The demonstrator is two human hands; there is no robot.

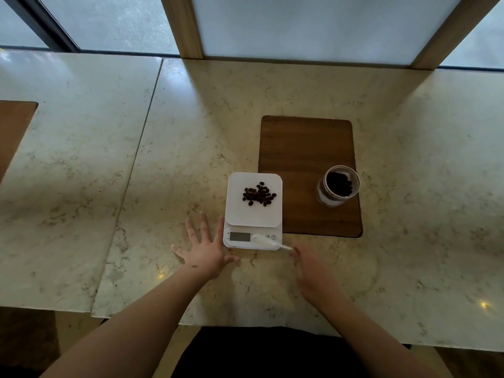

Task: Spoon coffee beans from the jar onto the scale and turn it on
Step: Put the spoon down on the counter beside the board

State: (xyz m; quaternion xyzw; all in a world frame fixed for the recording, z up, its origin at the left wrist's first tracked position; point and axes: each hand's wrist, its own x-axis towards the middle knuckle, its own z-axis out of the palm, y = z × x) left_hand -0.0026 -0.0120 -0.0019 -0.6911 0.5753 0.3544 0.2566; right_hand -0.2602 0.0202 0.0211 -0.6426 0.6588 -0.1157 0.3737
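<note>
A white kitchen scale [253, 216] stands on the marble counter with a small heap of coffee beans [258, 197] on its platform. Its display [240, 236] looks blank. My right hand [311, 268] holds a white spoon [268, 241] by the handle; the spoon's bowl lies over the scale's buttons, blurred. My left hand [203, 248] lies flat with fingers spread on the counter, its index finger against the scale's left side. An open glass jar [338, 186] with beans in it stands to the right of the scale.
The jar stands on a dark wooden board [305, 148] set into the marble counter [136, 173]. Windows with wooden posts run along the far edge. Another wooden inset [13, 126] shows at the far left.
</note>
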